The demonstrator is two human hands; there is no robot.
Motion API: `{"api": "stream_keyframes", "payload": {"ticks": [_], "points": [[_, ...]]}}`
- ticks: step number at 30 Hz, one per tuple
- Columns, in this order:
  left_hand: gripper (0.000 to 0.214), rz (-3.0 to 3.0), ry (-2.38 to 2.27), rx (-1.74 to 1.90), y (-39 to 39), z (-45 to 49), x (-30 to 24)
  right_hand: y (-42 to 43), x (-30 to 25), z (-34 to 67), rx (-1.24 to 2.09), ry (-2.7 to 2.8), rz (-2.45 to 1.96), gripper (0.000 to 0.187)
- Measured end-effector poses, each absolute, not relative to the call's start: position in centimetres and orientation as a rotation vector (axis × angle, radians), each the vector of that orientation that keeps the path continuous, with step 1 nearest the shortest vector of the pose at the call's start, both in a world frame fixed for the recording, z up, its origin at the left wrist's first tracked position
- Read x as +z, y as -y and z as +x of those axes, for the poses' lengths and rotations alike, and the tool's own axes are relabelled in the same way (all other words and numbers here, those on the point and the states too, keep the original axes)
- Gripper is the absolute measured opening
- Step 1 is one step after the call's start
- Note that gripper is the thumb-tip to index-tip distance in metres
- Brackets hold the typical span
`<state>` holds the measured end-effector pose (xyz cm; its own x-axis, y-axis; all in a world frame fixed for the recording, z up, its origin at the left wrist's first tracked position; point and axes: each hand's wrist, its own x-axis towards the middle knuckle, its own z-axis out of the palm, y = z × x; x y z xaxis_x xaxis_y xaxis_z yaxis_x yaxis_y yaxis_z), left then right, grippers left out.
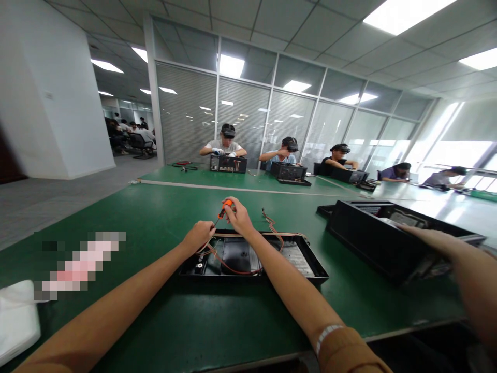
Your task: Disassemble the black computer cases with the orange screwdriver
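My right hand point(239, 216) is closed around the orange and black handle of a screwdriver point(225, 207). Its thin shaft slants down and left to the fingertips of my left hand point(198, 237). That hand is curled at the back left edge of a shallow black computer case panel point(248, 278); what its fingers pinch is hidden. Inside the panel, a reddish cable point(233, 270) loops across. More thin wires point(272, 224) trail over its back edge onto the green table.
To the right, a large black computer case point(365, 243) stands with another person's arm point(446, 243) reaching over it. A white object point(17, 318) lies at the left, near a blurred-out patch. Across the green table point(155, 207), several people work at computer cases point(228, 163).
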<state>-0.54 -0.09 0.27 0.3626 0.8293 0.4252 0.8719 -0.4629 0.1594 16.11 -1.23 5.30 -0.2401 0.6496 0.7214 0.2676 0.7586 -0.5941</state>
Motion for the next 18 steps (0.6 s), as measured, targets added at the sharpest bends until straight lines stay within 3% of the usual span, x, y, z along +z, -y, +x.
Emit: {"api": "stream_keyframes", "payload": {"ticks": [18], "points": [[0.021,-2.499,1.616,-0.703,0.3,-1.8,0.9,1.5,5.0,15.7,0.576,1.839,-0.713,0.025]]}}
